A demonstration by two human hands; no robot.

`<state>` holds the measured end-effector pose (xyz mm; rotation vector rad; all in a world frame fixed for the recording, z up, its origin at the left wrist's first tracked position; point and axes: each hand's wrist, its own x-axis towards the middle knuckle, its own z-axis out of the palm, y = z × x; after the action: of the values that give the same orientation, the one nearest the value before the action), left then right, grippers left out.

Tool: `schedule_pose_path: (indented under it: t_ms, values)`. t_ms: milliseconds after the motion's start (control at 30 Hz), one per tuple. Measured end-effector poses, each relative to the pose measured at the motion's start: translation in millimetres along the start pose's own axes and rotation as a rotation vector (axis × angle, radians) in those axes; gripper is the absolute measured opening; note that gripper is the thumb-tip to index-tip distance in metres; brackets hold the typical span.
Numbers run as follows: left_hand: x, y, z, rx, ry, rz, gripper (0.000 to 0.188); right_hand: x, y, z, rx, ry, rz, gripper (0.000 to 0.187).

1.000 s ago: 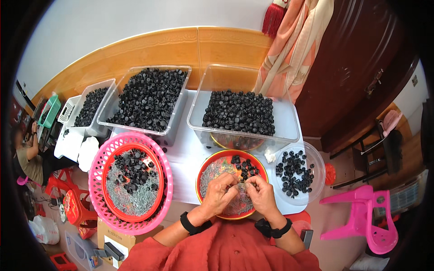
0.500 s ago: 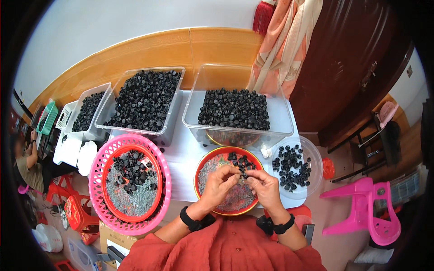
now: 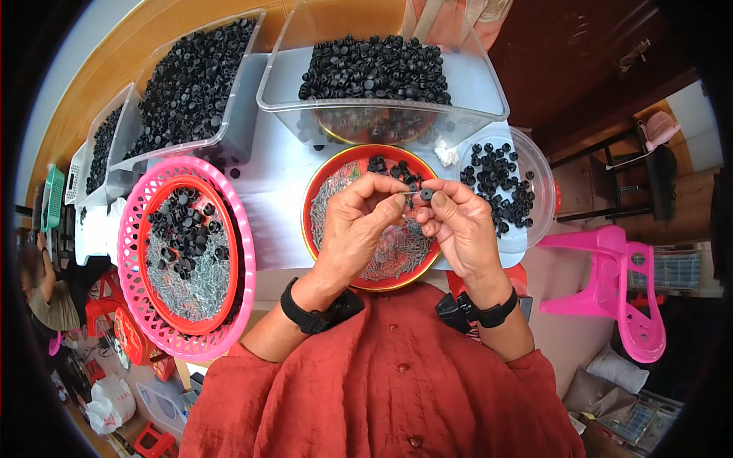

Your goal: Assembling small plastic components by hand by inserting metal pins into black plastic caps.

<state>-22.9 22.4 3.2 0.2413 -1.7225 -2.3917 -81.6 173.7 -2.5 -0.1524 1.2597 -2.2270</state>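
Observation:
Above a red round tray with a gold rim, my two hands meet. My left hand pinches a thin metal screw between thumb and forefinger. In my right hand, thumb and fingertips grip a small round black cap with a hole at its centre. The screw points at the cap; whether its tip touches or enters the hole I cannot tell. Below them the tray holds loose silvery screws and several black caps at its far side, partly hidden by my hands.
Left stands a pink lattice basket with a red bowl of screws and caps. Clear bins of black caps line the back. A round clear tub of caps sits right, near a pink stool. Another person sits far left.
The view has tipped down and come closer, so table and bins appear higher. My hands stay together over the tray; the screw and cap now show clearly between my fingers.

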Motion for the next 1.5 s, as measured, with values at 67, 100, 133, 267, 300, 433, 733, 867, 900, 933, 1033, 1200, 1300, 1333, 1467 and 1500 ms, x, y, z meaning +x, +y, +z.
schedule_pose_path:
  t_ms: [67,100,133,267,300,433,733,867,900,933,1033,1200,1300,1333,1467,1500]
  values:
    - [-0.9,-0.8,0.2,0.019,-0.002,0.029,0.009,-0.7,-0.6,2.0,0.003,0.012,0.018,0.021]
    - [-2.6,-0.9,0.6,-0.002,0.002,0.014,0.007,-0.8,0.0,2.3,0.009,0.017,0.022,0.021]
    - [-3.7,-3.9,1.4,-0.005,0.007,0.009,0.007,-2.0,0.8,2.7,0.008,0.019,0.029,0.021]
    - [-4.9,-5.5,4.3,0.374,0.060,0.319,0.007,-4.3,3.6,3.7,-0.060,0.022,-0.006,0.019]
    - [-5.5,-3.5,5.1,0.521,0.071,0.417,0.009,-4.8,4.4,3.5,-0.089,0.023,-0.009,0.018]
    - [-4.3,-2.4,6.5,0.593,0.088,0.457,0.011,-3.6,6.9,3.6,-0.104,0.012,-0.019,0.017]
    - [-6.9,-7.0,5.3,0.815,0.054,0.582,0.014,-8.4,7.3,9.0,-0.331,0.033,-0.100,0.014]
    - [-12.1,-9.2,7.1,0.798,0.039,0.567,0.014,-12.2,13.4,5.2,-0.374,0.052,-0.120,0.014]
    - [-13.6,-12.6,8.1,0.800,0.043,0.568,0.016,-12.0,16.6,2.5,-0.348,0.058,-0.118,0.014]
    - [-17.9,-15.2,8.2,0.800,0.045,0.571,0.019,-15.1,19.0,0.7,-0.341,0.061,-0.120,0.014]
    - [-24.2,-22.9,5.8,0.751,0.027,0.506,0.023,-22.3,25.5,-6.7,-0.298,0.072,-0.087,0.014]
    - [-16.2,-22.3,-4.5,0.747,0.091,0.293,0.023,-27.2,25.0,-17.5,-0.069,0.131,-0.003,0.016]
    - [7.1,-18.6,-11.3,1.035,0.025,0.225,0.020,-26.4,21.0,-24.5,-0.002,0.184,0.007,0.016]
    - [12.4,-21.8,-11.1,1.038,0.027,0.227,0.020,-26.0,20.1,-25.4,0.000,0.181,0.006,0.016]
    - [25.9,-31.4,-3.0,1.112,-0.010,0.207,0.017,-28.1,19.3,-28.9,-0.013,0.166,-0.013,0.014]
    - [27.6,-31.9,-0.6,1.164,-0.016,0.194,0.016,-29.2,20.1,-30.2,-0.040,0.158,-0.017,0.014]
